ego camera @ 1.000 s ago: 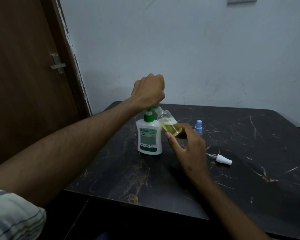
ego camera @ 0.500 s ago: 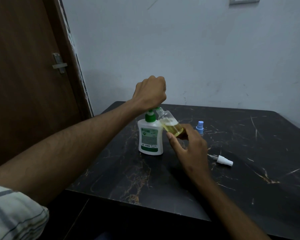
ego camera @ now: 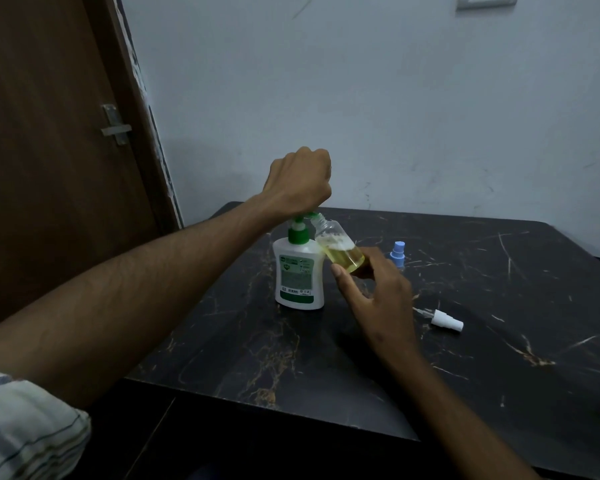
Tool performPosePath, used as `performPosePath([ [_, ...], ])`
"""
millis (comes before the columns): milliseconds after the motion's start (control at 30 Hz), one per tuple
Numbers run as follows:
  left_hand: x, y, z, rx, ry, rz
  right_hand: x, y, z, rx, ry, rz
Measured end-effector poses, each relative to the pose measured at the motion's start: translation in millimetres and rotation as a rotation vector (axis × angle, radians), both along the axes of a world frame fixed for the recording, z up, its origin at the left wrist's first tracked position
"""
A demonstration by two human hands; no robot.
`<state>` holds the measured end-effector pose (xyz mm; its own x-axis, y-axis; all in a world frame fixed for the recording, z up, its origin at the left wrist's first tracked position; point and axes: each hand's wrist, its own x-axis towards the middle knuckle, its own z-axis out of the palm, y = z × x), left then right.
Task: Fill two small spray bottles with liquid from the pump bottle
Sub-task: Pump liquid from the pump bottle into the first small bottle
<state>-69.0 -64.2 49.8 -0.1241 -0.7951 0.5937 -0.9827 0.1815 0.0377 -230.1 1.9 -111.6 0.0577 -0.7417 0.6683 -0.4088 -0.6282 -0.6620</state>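
Left hand [ego camera: 300, 183] has risen slightly above the pump bottle [ego camera: 298, 271].

Black marble-look table [ego camera: 499, 358], pale and gold veins across top. White pump bottle [ego camera: 298, 275] with green pump upright near middle. Blue spray cap [ego camera: 398, 251] upright further back-right — white spray head [ego camera: 444, 319] with dip tube on its side, nearer right.

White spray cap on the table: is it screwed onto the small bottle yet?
No: the white spray cap lies loose on the black table, apart from the clear small bottle held tilted in the right hand.
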Motion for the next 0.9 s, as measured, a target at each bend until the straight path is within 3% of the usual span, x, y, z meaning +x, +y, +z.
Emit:
performPosePath([
  [900, 0.9, -2.0, -2.4, -0.005, -0.002, -0.001, 1.3, -3.7, -1.5, -0.027, -0.007, -0.011],
])
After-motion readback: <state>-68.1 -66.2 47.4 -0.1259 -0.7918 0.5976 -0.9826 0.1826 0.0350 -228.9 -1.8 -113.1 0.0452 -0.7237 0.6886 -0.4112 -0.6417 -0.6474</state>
